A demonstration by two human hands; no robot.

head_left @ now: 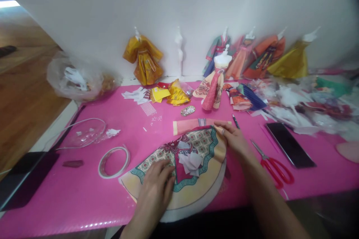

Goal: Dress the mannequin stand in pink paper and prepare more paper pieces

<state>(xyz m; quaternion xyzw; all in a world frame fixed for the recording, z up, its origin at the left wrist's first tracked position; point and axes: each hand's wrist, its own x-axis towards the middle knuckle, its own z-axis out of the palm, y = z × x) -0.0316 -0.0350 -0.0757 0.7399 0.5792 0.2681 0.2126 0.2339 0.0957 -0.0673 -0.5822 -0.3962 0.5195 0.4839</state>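
Note:
A half-round patterned fabric piece, cream with a teal border and maroon panels, lies at the table's near edge. On its left part rests my left hand, palm down, fingers bent slightly apart and holding nothing. The thumb and fingers of my right hand pinch the upper right corner of this fabric. Small white paper scraps sit on the middle of the piece. Just behind it is a pink fabric strip with a grey-blue patterned middle, partly hidden by my right hand.
Red-handled scissors and a black phone lie at right. A roll of white tape and a black device are at left. Dressed doll forms line the wall, with heaped fabric and plastic at back right.

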